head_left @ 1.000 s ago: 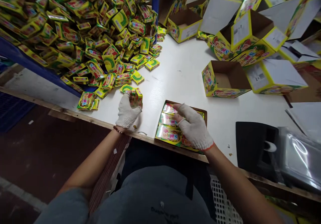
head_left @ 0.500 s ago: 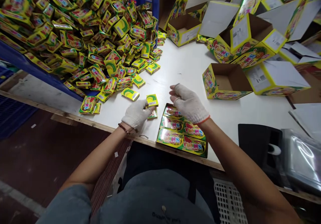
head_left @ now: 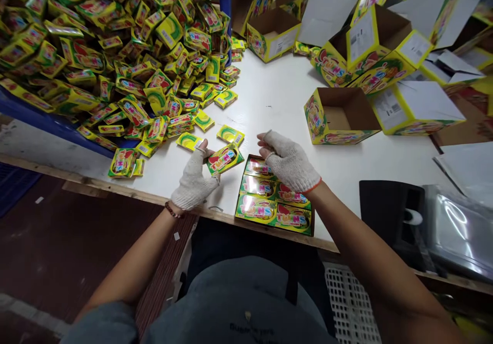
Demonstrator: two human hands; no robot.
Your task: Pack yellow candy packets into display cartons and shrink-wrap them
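My left hand [head_left: 191, 179], in a white knit glove, grips a small yellow-green packet [head_left: 225, 158] printed face up, just left of an open carton [head_left: 274, 198]. The carton lies at the table's near edge and holds several such packets laid flat in rows. My right hand [head_left: 288, 160], also gloved, hovers over the carton's far end with its fingers loosely curled and nothing in them. Two loose packets [head_left: 230, 134] lie on the white table just beyond my left hand.
A big heap of packets [head_left: 115, 51] fills the table's left and far left, spilling over a blue rail. Empty yellow cartons [head_left: 339, 115] stand and lie at the back right. A black object [head_left: 389, 215] and a clear plastic bag [head_left: 458, 236] sit at the right.
My left hand has picked one packet off the table and turned it face up beside the carton. My right hand has stayed above the carton's far end.
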